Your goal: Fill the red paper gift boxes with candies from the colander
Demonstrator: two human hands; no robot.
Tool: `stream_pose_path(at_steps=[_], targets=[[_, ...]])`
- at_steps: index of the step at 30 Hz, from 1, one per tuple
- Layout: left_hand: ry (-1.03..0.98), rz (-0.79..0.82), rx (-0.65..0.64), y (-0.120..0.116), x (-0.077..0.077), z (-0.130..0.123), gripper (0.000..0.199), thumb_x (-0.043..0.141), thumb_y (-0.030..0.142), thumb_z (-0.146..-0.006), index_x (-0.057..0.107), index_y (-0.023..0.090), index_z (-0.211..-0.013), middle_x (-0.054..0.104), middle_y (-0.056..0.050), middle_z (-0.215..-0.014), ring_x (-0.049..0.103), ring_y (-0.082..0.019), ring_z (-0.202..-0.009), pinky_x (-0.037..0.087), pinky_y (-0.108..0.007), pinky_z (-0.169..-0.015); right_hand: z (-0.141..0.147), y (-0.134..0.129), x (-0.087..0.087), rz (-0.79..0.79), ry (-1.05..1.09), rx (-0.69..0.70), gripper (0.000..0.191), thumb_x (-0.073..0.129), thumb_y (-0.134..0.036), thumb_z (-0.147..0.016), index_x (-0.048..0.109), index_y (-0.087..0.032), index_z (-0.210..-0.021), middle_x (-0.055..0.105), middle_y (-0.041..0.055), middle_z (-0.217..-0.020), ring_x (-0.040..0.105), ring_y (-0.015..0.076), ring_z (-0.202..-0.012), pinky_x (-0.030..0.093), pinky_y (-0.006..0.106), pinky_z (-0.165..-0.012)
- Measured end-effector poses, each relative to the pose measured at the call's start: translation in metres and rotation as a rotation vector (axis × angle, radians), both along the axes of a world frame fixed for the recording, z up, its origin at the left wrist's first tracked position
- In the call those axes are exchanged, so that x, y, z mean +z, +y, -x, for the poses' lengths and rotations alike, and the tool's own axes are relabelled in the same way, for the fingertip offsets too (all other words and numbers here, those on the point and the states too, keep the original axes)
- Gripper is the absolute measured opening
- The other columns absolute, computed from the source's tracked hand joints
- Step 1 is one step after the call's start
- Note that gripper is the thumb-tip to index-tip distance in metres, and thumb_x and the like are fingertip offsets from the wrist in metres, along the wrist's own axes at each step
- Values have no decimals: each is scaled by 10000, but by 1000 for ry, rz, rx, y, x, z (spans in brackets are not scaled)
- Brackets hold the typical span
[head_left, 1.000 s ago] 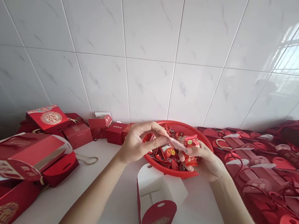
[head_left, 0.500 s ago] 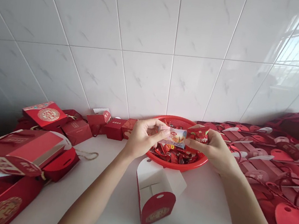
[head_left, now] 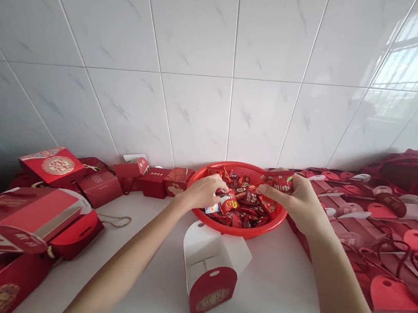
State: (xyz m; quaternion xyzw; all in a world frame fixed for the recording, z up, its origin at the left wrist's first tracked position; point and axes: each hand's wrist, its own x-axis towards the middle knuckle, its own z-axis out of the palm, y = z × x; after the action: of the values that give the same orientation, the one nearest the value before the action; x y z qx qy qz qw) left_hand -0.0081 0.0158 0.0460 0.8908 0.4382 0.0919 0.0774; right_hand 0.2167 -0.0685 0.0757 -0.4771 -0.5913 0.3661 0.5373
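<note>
My left hand (head_left: 204,193) is over the left side of a red plastic basket (head_left: 235,230), its fingers curled down among wrapped candies (head_left: 247,198). A pale blue-and-white candy packet (head_left: 212,209) sticks out below those fingers, and the grip itself is partly hidden. On the basket's right side, my right hand (head_left: 305,209) pinches a red candy packet (head_left: 281,179) between thumb and fingers. In front of the basket, an open red gift box (head_left: 213,294) stands upright with its white inside showing and its flaps raised.
Red gift boxes (head_left: 25,213) are piled on the left of the white tabletop (head_left: 150,267), with smaller boxes along the wall (head_left: 196,108). Rows of red boxes (head_left: 362,225) with cords fill the right side. A twine loop (head_left: 118,220) lies left of centre.
My left hand has moved left and down from my right hand into the basket, taking the pale packet along. My right hand still grips the red packet. The view has shifted slightly.
</note>
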Motion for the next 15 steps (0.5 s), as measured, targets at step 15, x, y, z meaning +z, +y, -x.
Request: stream_pose_path(at_steps=[15], targets=[[52, 175, -336, 13, -28, -27, 305, 527, 121, -813, 764, 219, -978, 764, -23, -1029, 673, -195, -927, 466, -269, -813, 2, 1, -3, -8, 39, 75, 310, 845, -371, -644, 712, -176, -845, 711, 28, -747, 636, 197, -675, 509, 308, -621]])
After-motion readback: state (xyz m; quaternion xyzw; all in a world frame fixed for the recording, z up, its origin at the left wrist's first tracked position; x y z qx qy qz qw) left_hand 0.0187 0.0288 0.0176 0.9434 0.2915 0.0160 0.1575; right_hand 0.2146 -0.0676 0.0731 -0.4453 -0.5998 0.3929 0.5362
